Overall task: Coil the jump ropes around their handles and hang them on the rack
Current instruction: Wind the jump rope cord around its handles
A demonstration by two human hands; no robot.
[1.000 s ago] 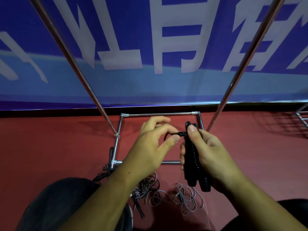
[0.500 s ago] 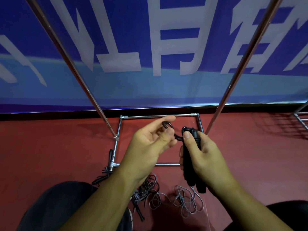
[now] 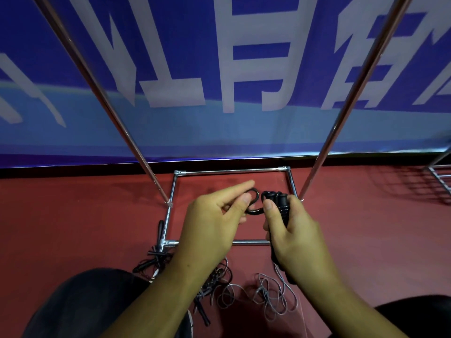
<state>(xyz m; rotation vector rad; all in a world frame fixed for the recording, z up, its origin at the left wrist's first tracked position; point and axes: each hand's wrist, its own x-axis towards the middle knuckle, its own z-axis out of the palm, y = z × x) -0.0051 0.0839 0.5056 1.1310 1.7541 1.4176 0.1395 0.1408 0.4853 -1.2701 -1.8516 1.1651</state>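
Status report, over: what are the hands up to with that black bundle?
Left hand pinches hook. Right hand grips handles, hook at their top. Not hung yet. Loose ropes on floor, clear of hands.

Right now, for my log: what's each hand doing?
Left hand: pinching the black hook.
Right hand: gripping the jump rope handles.

You have 1 view, worn on your head and facing forward and down through a wide lens. It sits close over your left hand point(image 3: 214, 223) and right hand point(image 3: 297, 240), which fill the lower centre of the frame. Your knees point(image 3: 80, 306) cut into the 2 bottom corners. Farther off, the rack point(image 3: 231, 171) base lies at mid-frame on the red floor point(image 3: 73, 215), its 2 poles splaying to the upper corners. The blue banner point(image 3: 244, 132) fills the upper half.
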